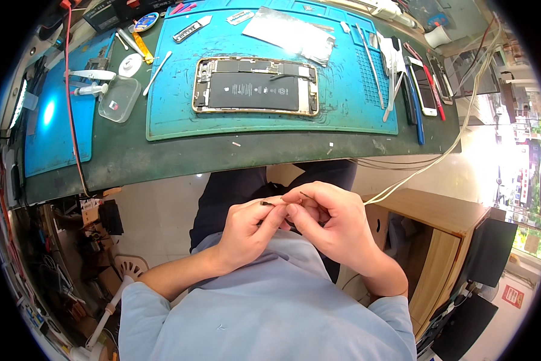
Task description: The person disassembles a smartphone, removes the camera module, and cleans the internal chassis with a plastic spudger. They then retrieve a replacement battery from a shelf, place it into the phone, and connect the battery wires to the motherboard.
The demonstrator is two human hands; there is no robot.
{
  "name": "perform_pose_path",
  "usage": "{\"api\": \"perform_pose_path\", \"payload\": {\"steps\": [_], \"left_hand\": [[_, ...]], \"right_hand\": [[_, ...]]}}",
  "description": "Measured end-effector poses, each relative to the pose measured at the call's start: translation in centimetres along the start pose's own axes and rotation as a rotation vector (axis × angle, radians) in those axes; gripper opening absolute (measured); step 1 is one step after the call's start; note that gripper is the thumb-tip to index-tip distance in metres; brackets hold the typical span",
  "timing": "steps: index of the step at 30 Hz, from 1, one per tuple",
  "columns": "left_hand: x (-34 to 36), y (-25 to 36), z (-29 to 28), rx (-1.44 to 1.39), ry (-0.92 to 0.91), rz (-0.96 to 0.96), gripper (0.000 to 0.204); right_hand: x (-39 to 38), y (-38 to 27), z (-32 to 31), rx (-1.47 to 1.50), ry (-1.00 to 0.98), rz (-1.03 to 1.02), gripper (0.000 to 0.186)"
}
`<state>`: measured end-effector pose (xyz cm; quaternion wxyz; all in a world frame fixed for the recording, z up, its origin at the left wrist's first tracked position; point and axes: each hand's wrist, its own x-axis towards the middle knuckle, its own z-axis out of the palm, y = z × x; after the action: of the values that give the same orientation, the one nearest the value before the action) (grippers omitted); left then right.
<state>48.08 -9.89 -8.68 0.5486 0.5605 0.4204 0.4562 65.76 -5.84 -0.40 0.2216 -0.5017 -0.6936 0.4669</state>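
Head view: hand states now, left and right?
Left hand: closed, pinching a small dark part at its fingertips.
Right hand: closed, fingers curled against the left; what it holds cannot be told.

Bench (180,157) had a green top. A blue mat (270,120) lay at centre bearing an opened phone (255,86); a second blue mat (53,129) lay toward the left edge.

Opened phone (254,85) lies on mat (342,114), tweezers (371,65) to its right.
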Motion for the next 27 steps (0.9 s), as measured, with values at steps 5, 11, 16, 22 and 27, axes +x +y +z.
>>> {"api": "perform_pose_path", "payload": {"steps": [5,11,16,22,27], "left_hand": [[0.3,0.0,0.3,-0.078,-0.004,-0.076,0.022],[0.3,0.0,0.7,-0.278,0.012,-0.173,0.026],[0.0,-0.4,0.7,-0.390,0.006,-0.252,0.027],[0.0,-0.7,0.9,-0.418,0.026,-0.294,0.024],[0.0,-2.0,0.6,-0.378,-0.071,-0.449,0.022]], "right_hand": [[0.2,-0.2,0.0,0.084,0.030,0.058,0.014],[-0.6,0.4,-1.0,0.136,0.137,-0.002,0.020],[-1.8,1.5,-2.0,0.045,0.145,-0.180,0.023],[-3.4,2.7,-2.5,-0.098,-0.057,-0.327,0.035],[-3.9,4.6,-2.2,-0.140,0.118,-0.270,0.027]]}}
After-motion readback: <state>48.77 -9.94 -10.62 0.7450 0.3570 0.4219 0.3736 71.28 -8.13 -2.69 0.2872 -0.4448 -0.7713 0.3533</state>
